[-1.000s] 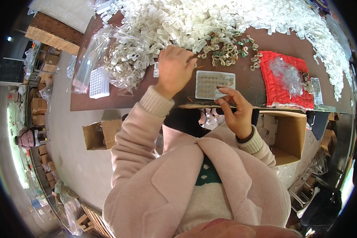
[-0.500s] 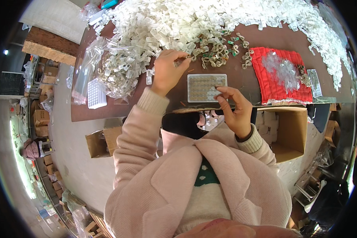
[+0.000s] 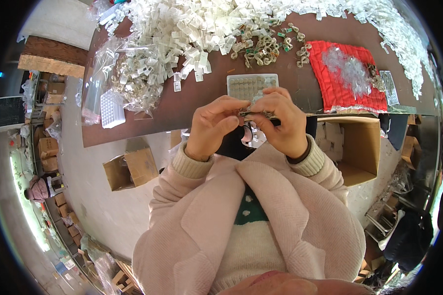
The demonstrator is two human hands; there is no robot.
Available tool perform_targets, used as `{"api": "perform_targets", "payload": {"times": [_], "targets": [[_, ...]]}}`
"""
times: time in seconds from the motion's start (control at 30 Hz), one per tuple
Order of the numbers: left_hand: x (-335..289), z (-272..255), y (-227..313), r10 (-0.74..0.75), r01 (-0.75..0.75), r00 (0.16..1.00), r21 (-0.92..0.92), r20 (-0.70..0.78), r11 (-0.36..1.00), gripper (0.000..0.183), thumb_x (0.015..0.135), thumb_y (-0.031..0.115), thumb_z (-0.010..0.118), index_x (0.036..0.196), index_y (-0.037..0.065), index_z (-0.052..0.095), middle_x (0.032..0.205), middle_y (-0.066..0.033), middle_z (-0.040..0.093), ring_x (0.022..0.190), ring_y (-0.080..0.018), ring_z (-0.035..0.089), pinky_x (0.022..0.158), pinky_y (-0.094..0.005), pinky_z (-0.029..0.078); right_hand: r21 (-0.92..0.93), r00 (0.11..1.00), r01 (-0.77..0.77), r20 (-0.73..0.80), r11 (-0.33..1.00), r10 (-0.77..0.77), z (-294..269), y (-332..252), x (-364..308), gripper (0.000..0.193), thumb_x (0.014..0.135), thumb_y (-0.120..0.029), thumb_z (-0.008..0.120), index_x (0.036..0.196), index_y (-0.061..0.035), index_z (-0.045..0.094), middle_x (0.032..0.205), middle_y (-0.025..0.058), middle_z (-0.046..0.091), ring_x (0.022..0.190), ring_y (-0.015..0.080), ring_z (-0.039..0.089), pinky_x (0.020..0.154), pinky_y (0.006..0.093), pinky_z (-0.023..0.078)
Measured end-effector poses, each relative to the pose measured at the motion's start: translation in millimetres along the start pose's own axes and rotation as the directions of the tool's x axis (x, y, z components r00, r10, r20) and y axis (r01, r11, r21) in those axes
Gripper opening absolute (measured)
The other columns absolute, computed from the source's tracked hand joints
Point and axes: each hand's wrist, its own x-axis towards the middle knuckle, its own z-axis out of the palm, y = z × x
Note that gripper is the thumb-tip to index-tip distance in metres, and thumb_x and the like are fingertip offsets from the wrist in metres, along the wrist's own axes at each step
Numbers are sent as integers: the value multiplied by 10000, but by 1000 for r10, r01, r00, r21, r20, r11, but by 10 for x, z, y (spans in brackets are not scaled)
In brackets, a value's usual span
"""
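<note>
A: What are the hands doing?

B: Working together on one small dark piece [image 3: 243,113], I think, fitting or adjusting it. It sits between the fingertips, by the table's near edge.

A: How does each hand hold it?

B: The left hand [image 3: 209,127] pinches at it with thumb and forefinger. The right hand [image 3: 286,122] has its thumb and fingers drawn together at the other side. Whether it grips the same piece or a second one, I can't tell; the fingers cover it.

A: What does the next move call for?

B: A steady pinch from both sides, I'd judge, since anything let slip there could drop past the edge.

A: And around them?

B: Just beyond is a white tray [image 3: 228,87] with rows of small round discs [image 3: 246,87]; the hands block its near side. Farther back on the brown table [image 3: 184,105] lie ring-shaped pieces [image 3: 267,48], next to a large heap of clear plastic pieces [image 3: 197,27]. A clear bag [image 3: 145,73] and a white gridded stack [image 3: 112,110] are at the left, a red quilted cloth [image 3: 326,91] at the right.

A: Anything in the way?

B: Only the hands themselves, hiding the work.
</note>
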Motion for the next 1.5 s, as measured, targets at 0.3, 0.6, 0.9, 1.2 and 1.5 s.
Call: {"api": "perform_targets", "payload": {"times": [0.3,0.6,0.9,1.2,1.5], "targets": [[-150,-31,88,-122,130,985,56,-122,990,245,883,-74,675,1127,-52,661,988,-104,715,893,-152,682,807,-262,563,18,989,47,139,999,-49,55,-33,-32,289,765,-46,792,1029,-80,680,876,23,688,781,196,658,981,440,469],[-286,44,7,30,36,971,267,-239,963,433,821,-122,725,1233,-39,619,1060,-153,732,1015,-183,690,934,-298,541,-16,982,-105,154,994,107,21,-134,-50,197,757,-16,780,921,-81,692,842,12,730,716,185,687,1024,458,457],[-335,87,-165,386,-290,910,432,-151,854,447,863,-119,686,1287,-20,585,1093,-177,720,962,-168,689,845,-287,563,-81,1000,-14,-15,997,12,149,-190,-69,199,718,38,730,872,-73,672,821,42,723,724,205,705,1036,493,468],[-333,150,-219,225,-234,919,13,-325,972,507,914,-124,605,1388,-5,471,1108,-190,698,912,-180,678,713,-288,576,101,984,-172,-26,980,175,206,-199,-116,293,747,18,791,1018,-41,699,929,62,708,825,212,680,978,469,498],[-271,170,-251,136,-205,878,-103,-459,973,474,927,-113,576,1376,1,478,1054,-135,673,924,-184,673,692,-295,579,-177,983,173,85,969,-160,225,-80,-127,300,768,63,702,1057,-17,686,948,67,678,867,228,642,856,420,497]]}}
